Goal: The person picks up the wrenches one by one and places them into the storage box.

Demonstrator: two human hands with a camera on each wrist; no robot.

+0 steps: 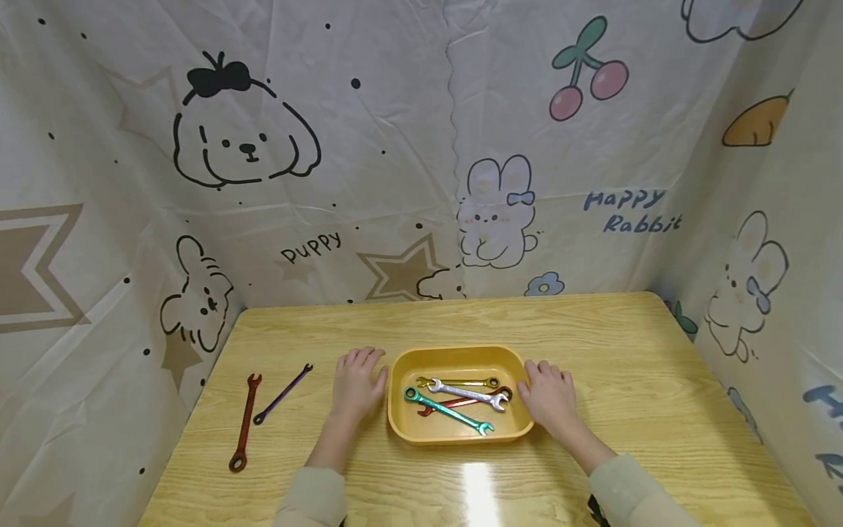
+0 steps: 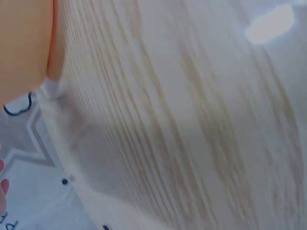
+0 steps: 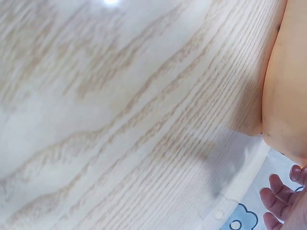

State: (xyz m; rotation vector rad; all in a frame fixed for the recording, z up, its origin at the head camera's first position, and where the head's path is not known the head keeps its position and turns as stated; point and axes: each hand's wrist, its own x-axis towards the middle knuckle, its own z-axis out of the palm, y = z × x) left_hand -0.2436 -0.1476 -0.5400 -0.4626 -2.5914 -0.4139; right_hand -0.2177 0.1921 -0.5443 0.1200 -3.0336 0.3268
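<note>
A yellow plastic tray (image 1: 461, 440) stands on the table between both hands. Inside lie a gold wrench (image 1: 461, 382), a silver wrench (image 1: 466, 393), a red wrench (image 1: 454, 403) and a teal wrench (image 1: 451, 413), crossing one another. The left hand (image 1: 357, 388) is just left of the tray, fingers relaxed, a narrow gap apparently separating it from the wall. On the other side, the right hand (image 1: 549, 395) is at the tray's right rim, its thumb side seeming to touch it. In the right wrist view, loosely bent fingers (image 3: 280, 196) show beside the tray wall (image 3: 290, 81).
On the table's left side lie a larger red wrench (image 1: 246, 421) and a thin purple wrench (image 1: 283, 394), apart from each other. The wooden table (image 1: 632, 351) is bounded at the back and sides by a hanging printed cloth (image 1: 395, 146).
</note>
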